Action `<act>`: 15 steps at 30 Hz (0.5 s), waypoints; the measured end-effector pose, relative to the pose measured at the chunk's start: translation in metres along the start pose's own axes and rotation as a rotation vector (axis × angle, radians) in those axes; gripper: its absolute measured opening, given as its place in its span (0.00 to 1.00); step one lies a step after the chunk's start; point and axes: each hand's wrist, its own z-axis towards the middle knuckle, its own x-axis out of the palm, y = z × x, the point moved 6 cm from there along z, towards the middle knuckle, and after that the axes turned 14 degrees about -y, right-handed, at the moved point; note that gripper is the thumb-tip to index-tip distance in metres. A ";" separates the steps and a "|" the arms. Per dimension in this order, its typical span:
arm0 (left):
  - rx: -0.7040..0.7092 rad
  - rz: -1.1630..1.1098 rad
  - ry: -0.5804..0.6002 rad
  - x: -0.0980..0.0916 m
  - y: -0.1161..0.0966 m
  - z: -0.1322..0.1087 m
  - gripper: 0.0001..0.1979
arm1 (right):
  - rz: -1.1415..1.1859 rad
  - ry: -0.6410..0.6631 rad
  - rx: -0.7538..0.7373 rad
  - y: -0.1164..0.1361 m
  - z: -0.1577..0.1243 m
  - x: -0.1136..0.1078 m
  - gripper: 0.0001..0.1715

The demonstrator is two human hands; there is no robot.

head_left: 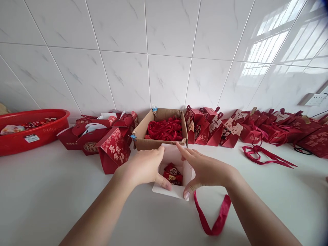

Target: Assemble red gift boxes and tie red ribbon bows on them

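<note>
An opened candy box [170, 192] stands in front of me, its white inside showing and its front flap folded outward. Red-wrapped candies [173, 174] lie at its bottom. My left hand [145, 167] grips the left side, thumb on the near flap and fingertips toward the back panel. On the right side my right hand [205, 169] does the same, its thumb at the flap's corner. A loose red ribbon [216, 225] trails on the table by the box's near right corner. The box's outer sides are mostly hidden by my hands.
Behind the box, a cardboard box [142, 145] holds a heap of red ribbons [165, 129]. Several red gift boxes [114, 150] stand left of it, beside a red plastic basket [48, 136] of sweets. More ribboned boxes [215, 131] line the tiled wall at right, near another ribbon [266, 158].
</note>
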 end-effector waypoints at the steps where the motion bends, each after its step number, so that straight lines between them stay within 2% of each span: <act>1: -0.010 -0.004 0.005 0.001 0.000 0.001 0.62 | -0.029 -0.023 -0.010 0.001 -0.001 -0.001 0.78; 5: -0.020 -0.020 0.022 0.005 0.001 0.005 0.63 | -0.111 -0.087 -0.022 0.003 -0.005 -0.004 0.77; 10: -0.014 -0.018 0.043 0.009 0.000 0.008 0.63 | -0.155 -0.072 -0.006 -0.002 -0.005 -0.005 0.76; 15: 0.016 -0.022 0.035 0.006 -0.009 -0.001 0.61 | -0.171 -0.078 0.017 0.001 -0.010 -0.007 0.79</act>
